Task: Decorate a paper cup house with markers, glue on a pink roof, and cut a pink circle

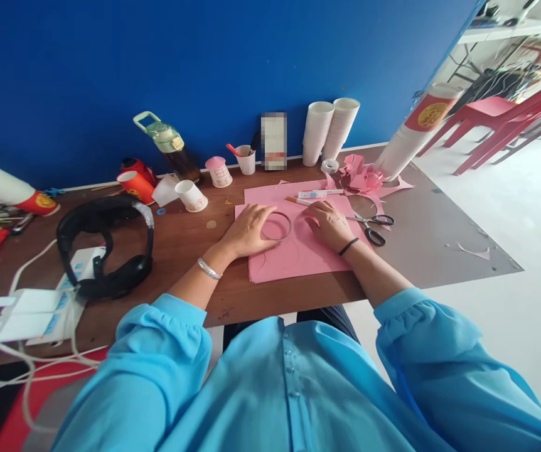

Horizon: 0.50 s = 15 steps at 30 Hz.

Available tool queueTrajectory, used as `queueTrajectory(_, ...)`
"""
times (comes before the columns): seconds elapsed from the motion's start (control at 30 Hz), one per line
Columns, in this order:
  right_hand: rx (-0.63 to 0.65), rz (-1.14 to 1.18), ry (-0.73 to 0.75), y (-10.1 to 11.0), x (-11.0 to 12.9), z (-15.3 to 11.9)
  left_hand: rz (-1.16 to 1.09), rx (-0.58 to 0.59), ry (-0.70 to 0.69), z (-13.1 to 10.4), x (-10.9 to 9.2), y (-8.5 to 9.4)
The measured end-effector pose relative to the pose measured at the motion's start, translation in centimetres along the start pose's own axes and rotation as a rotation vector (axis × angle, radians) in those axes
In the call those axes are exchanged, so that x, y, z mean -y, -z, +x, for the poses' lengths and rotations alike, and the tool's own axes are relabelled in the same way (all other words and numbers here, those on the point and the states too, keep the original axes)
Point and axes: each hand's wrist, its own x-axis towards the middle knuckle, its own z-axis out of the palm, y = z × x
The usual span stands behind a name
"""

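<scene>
Pink paper sheets (270,267) lie stacked on the brown table (223,295). On them rests a thin round ring (290,227), with my left hand (252,231) curved around its left side, thumb and fingers touching it. My right hand (329,225) lies on the paper to the right, its fingers bent, near a pen with an orange part (299,201); whether it grips anything is hidden. Behind it is a white marker (312,194). Black-handled scissors (373,227) lie by the right wrist. Faint circle outlines show on the paper.
Pink paper scraps (359,172), a tape roll (329,166), stacked paper cups (318,133), decorated cups (218,172) and a bottle (169,144) line the back. At left are a black headset (129,276) and a power strip (75,270) with cables.
</scene>
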Motion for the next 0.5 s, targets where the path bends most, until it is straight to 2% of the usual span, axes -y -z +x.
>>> queueTrajectory(0.1,0.031,-0.052,0.003,1.0,0.4,-0.5,0.114,-0.108,0.104,-1.5,1.8,2.2)
queueTrajectory(0.23,0.124,-0.098,0.091,3.2,2.2,-3.1,0.228,-0.153,0.318,-5.1,4.8,4.1)
queueTrajectory(0.3,0.181,-0.116,0.16,4.2,3.4,-5.0,0.229,-0.11,0.349,-6.7,5.6,3.9)
queueTrajectory(0.37,0.233,-0.228,0.299,4.8,4.6,-6.7,0.198,-0.088,0.364,-7.6,5.8,3.3)
queueTrajectory(0.5,0.226,-0.355,0.35,5.3,6.1,-9.0,0.155,-0.106,0.376,-7.8,5.4,2.2)
